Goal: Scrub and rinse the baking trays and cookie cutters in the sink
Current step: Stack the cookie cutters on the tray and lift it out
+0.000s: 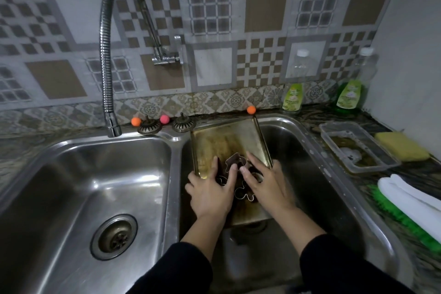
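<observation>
A greasy, stained baking tray (226, 141) leans in the right sink basin (310, 174), its far edge against the back rim. A second tray (250, 215) lies flat under it. Several metal cookie cutters (235, 162) sit piled on the trays. My left hand (211, 193) and my right hand (265, 184) both rest on the pile, fingers curled around the cutters from either side. Some cutters are hidden beneath my palms.
The left basin (83, 186) has a drain (114, 236) under the flexible faucet (112, 124). On the right counter lie a plastic container (358, 148), yellow sponge (401, 149), green brush (401, 215), white cloth (410, 196) and two soap bottles (292, 96).
</observation>
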